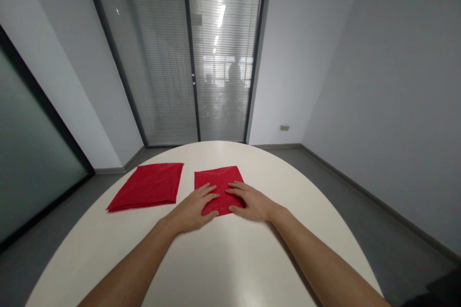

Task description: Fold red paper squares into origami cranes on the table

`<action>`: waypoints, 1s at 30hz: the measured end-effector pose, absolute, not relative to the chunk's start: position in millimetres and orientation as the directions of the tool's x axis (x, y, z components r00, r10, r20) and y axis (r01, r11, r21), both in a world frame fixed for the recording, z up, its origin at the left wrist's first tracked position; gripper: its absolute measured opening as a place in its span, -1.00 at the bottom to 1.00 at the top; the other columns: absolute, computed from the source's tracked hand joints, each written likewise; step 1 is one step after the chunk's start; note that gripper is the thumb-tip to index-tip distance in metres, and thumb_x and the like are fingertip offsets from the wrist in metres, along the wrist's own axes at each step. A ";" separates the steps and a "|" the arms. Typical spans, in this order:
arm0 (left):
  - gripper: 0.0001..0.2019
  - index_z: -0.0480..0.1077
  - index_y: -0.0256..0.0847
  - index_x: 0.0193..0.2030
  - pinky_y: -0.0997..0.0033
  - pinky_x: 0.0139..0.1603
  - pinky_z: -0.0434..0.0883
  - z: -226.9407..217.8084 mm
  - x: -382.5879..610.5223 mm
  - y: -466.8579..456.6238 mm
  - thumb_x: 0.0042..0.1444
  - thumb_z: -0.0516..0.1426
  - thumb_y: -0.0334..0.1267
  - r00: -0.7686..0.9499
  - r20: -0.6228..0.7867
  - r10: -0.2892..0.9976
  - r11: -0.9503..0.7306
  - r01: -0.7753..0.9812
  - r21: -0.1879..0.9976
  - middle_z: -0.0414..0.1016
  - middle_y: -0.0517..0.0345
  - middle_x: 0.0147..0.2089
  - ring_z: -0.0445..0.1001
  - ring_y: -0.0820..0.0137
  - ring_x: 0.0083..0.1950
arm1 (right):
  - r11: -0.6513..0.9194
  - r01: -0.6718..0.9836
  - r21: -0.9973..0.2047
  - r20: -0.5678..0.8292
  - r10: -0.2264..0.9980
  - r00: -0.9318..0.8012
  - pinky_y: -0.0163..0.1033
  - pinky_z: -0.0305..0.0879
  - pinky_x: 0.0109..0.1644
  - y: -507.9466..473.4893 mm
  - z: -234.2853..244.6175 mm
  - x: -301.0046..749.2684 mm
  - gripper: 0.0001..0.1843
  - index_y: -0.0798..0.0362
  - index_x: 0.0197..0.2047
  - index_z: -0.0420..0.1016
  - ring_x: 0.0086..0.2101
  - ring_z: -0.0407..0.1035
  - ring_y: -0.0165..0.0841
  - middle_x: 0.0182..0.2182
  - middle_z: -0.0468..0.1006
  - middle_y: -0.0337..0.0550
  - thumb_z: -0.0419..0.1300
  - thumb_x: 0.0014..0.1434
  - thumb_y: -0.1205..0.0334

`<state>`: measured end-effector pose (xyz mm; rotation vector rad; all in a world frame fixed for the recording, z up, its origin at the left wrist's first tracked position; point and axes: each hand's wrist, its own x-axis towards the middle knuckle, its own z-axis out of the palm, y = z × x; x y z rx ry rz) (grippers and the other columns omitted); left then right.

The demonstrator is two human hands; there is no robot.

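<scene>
Two bare hands lie flat, fingers spread, on a folded red cloth [219, 187] near the middle of a white round bench [223, 259]. The left hand [192, 208] and right hand [250, 201] press its near edge, gripping nothing. A second red cloth [149, 186] lies just left, apart

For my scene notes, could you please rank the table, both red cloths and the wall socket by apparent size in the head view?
1. table
2. left cloth
3. right cloth: looks smaller, but the left hand and right hand cover part, so this is unsure
4. socket: tiny, but far off
</scene>
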<state>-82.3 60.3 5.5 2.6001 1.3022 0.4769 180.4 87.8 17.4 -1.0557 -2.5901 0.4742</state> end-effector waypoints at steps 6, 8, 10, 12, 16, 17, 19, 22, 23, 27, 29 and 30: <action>-0.56 0.42 -0.10 0.20 0.10 0.37 0.27 6.2 -84.6 59.5 0.22 0.17 -0.05 0.583 0.239 0.776 -0.630 0.707 0.321 0.36 0.00 0.34 0.31 0.16 0.35 | 0.653 0.647 -0.393 0.156 0.741 -0.653 0.04 0.00 0.42 89.8 13.5 185.1 -0.28 0.15 0.35 0.29 0.34 0.08 -0.05 0.36 0.20 0.13 0.09 0.30 -0.14; -0.64 0.47 -0.09 0.12 0.14 0.35 0.29 4.7 -84.8 60.2 0.23 0.17 -0.08 0.574 0.242 0.782 -0.623 0.713 0.321 0.42 0.04 0.29 0.35 0.19 0.32 | 0.654 0.649 -0.389 0.160 0.742 -0.651 0.03 0.00 0.42 90.2 12.4 186.0 -0.28 0.17 0.35 0.29 0.34 0.08 -0.06 0.36 0.20 0.15 0.09 0.30 -0.15; -0.71 0.50 -0.09 0.06 0.17 0.34 0.31 2.4 -85.0 61.8 0.24 0.16 -0.11 0.563 0.254 0.786 -0.618 0.719 0.319 0.46 0.07 0.26 0.37 0.21 0.31 | 0.657 0.642 -0.394 0.167 0.739 -0.653 0.04 -0.01 0.42 90.0 12.4 186.3 -0.27 0.16 0.36 0.29 0.34 0.07 -0.05 0.36 0.21 0.16 0.09 0.30 -0.16; -0.71 0.51 -0.09 0.07 0.17 0.32 0.33 0.4 -85.2 63.9 0.27 0.13 -0.13 0.553 0.266 0.790 -0.613 0.721 0.324 0.49 0.07 0.23 0.39 0.22 0.29 | 0.660 0.632 -0.406 0.169 0.734 -0.658 0.07 -0.01 0.42 89.6 13.2 186.2 -0.23 0.13 0.36 0.29 0.34 0.06 -0.03 0.36 0.21 0.14 0.11 0.27 -0.21; -0.66 0.49 -0.14 0.12 0.17 0.27 0.37 -1.8 -85.8 67.2 0.34 0.04 -0.13 0.523 0.278 0.805 -0.592 0.726 0.349 0.53 0.02 0.18 0.46 0.22 0.23 | 0.681 0.602 -0.417 0.165 0.708 -0.686 0.11 0.01 0.41 89.9 14.6 186.9 -0.18 0.08 0.34 0.32 0.34 0.06 0.00 0.36 0.22 0.09 0.21 0.17 -0.25; -0.66 0.49 -0.14 0.12 0.17 0.25 0.38 -1.9 -85.9 67.7 0.35 0.02 -0.12 0.517 0.278 0.810 -0.587 0.727 0.356 0.54 0.01 0.18 0.48 0.22 0.21 | 0.686 0.597 -0.417 0.164 0.702 -0.693 0.11 0.01 0.41 90.5 14.5 187.5 -0.22 0.07 0.34 0.33 0.34 0.06 0.00 0.36 0.22 0.07 0.21 0.18 -0.21; -0.65 0.49 -0.13 0.13 0.17 0.23 0.39 -1.7 -86.3 67.9 0.35 0.01 -0.11 0.507 0.276 0.816 -0.577 0.729 0.367 0.54 0.02 0.18 0.49 0.22 0.20 | 0.692 0.593 -0.413 0.158 0.695 -0.701 0.10 0.00 0.41 92.4 13.8 189.6 -0.34 0.04 0.32 0.35 0.35 0.07 -0.03 0.35 0.24 0.03 0.18 0.24 -0.08; -0.67 0.48 -0.12 0.13 0.18 0.23 0.39 -0.4 -86.8 66.4 0.32 0.04 -0.14 0.516 0.267 0.814 -0.581 0.726 0.369 0.54 0.02 0.18 0.48 0.21 0.21 | 0.692 0.596 -0.408 0.136 0.691 -0.710 0.07 -0.01 0.43 96.5 12.3 194.7 -0.42 0.04 0.30 0.39 0.34 0.09 -0.08 0.33 0.28 0.00 0.15 0.22 0.17; -0.67 0.47 -0.12 0.13 0.18 0.23 0.39 0.3 -87.0 65.6 0.30 0.06 -0.16 0.524 0.267 0.809 -0.588 0.722 0.366 0.53 0.02 0.19 0.47 0.21 0.22 | 0.688 0.598 -0.411 0.129 0.693 -0.709 0.06 -0.01 0.43 98.1 11.8 196.9 -0.42 0.05 0.30 0.40 0.34 0.10 -0.09 0.32 0.29 -0.02 0.14 0.19 0.23; -0.67 0.46 -0.14 0.09 0.23 0.20 0.39 3.3 -87.8 62.8 0.17 0.14 -0.25 0.548 0.279 0.788 -0.615 0.699 0.364 0.53 0.01 0.16 0.49 0.20 0.17 | 0.668 0.598 -0.443 0.138 0.710 -0.690 0.02 0.02 0.43 104.2 8.6 206.6 -0.46 0.02 0.24 0.46 0.30 0.18 -0.13 0.30 0.33 -0.08 0.10 0.19 0.30; -0.73 0.46 -0.15 0.01 0.28 0.12 0.41 4.3 -88.1 62.7 0.16 0.12 -0.31 0.548 0.294 0.783 -0.621 0.688 0.374 0.56 0.02 0.07 0.52 0.23 0.07 | 0.659 0.587 -0.470 0.158 0.717 -0.679 -0.02 0.07 0.41 106.4 6.3 211.0 -0.51 0.00 0.21 0.50 0.27 0.25 -0.16 0.28 0.37 -0.12 0.09 0.23 0.25; -0.76 0.46 -0.15 -0.04 0.30 0.07 0.42 4.5 -88.4 62.9 0.17 0.09 -0.33 0.540 0.305 0.784 -0.620 0.685 0.383 0.57 0.03 0.01 0.53 0.25 0.01 | 0.654 0.578 -0.488 0.166 0.719 -0.674 -0.04 0.10 0.39 107.1 5.3 212.7 -0.54 -0.01 0.19 0.52 0.25 0.28 -0.17 0.27 0.39 -0.13 0.08 0.26 0.21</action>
